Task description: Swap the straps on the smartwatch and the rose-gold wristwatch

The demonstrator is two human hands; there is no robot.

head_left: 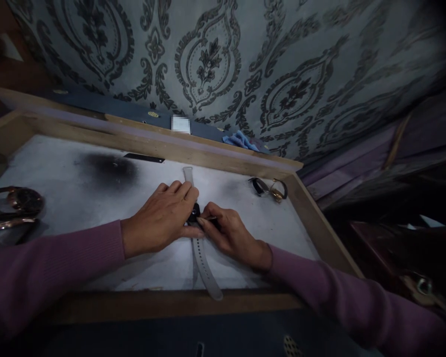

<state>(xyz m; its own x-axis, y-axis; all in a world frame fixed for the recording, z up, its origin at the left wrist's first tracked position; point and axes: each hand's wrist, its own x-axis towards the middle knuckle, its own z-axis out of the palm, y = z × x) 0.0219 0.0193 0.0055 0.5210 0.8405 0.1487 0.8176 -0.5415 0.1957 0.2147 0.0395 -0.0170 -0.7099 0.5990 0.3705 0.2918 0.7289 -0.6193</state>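
Observation:
A watch with a dark case [195,212] and a long pale translucent strap [205,268] lies across the middle of the white tray floor. My left hand [162,214] is closed over it from the left, thumb near the lower side of the case and fingers above. From the right, my right hand [233,233] pinches a slim dark tool [212,218], with its tip at or close to the case. What kind of tool it is does not show clearly. The fingers partly cover the case and the strap's upper half.
The wooden tray has a raised rim [148,130]. Watches [24,201] lie at its left, and others [276,191] sit in the right back corner. A thin black strip [144,157] rests near the back rim. Behind the rim are a blue cloth [241,140] and a white square [181,124].

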